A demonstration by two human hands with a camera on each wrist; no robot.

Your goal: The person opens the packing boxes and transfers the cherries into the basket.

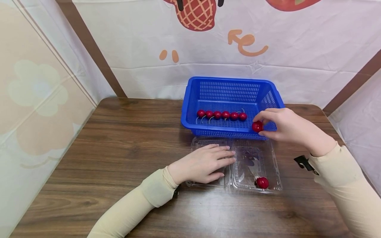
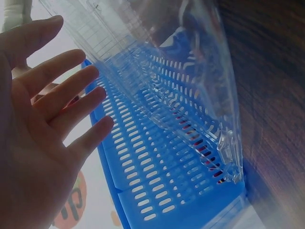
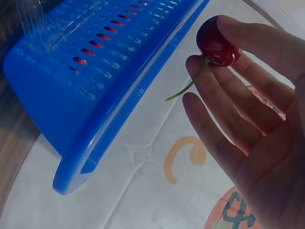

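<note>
Between thumb and fingers my right hand (image 1: 287,127) pinches a red cherry (image 3: 217,42) over the front right rim of the blue basket (image 1: 187,109). Its green stem (image 3: 188,88) hangs free in the right wrist view. Several cherries (image 1: 217,115) lie in a row inside the basket, stems attached. My left hand (image 1: 203,164) lies with fingers extended over the left half of an open clear plastic clamshell box (image 1: 247,168); whether it presses down I cannot tell. One cherry (image 1: 262,182) sits in the front right corner of the box's right half.
The box lies directly in front of the basket on a brown wooden table (image 1: 119,148). Behind the table hangs a white printed cloth (image 1: 143,43). A black strap piece (image 1: 305,163) sticks out from the right sleeve (image 1: 336,168).
</note>
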